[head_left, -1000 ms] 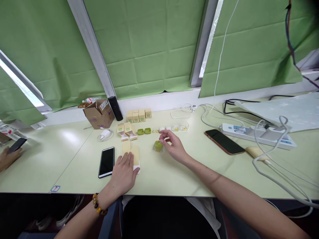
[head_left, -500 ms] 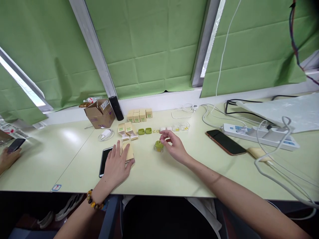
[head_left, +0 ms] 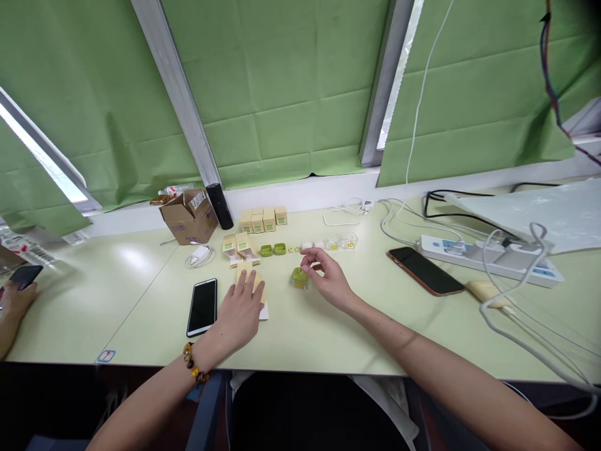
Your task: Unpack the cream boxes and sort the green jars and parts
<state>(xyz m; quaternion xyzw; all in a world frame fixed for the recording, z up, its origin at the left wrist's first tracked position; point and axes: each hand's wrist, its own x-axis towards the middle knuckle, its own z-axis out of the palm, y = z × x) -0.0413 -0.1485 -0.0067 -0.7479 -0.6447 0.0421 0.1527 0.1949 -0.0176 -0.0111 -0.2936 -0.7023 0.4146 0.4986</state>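
My left hand (head_left: 241,308) lies with its fingers stretched over a small tan carton (head_left: 245,273), partly hidden beneath it; a white flap sticks out at its right. Beside my left wrist lies a black-screened phone (head_left: 203,305). The curled thumb and forefinger of my right hand (head_left: 327,276) meet at the top of a small clear container with a green top (head_left: 299,278), which stands on the table. Behind are two open tan cartons (head_left: 237,247), two small green trays (head_left: 273,249), tiny pale pieces (head_left: 293,249) and clear cases (head_left: 341,242) with yellow bits inside.
Several closed tan cartons (head_left: 263,219) stand at the back, near a black cylinder (head_left: 219,205) and a cardboard box (head_left: 190,217). To the right lie another phone (head_left: 425,270), a power strip (head_left: 491,258) and loose cables. At the far left, another person's hand (head_left: 17,307) holds a phone.
My left hand has moved right with the tan carton, away from the phone, which now shows fully. My right hand stays at the green-topped container.
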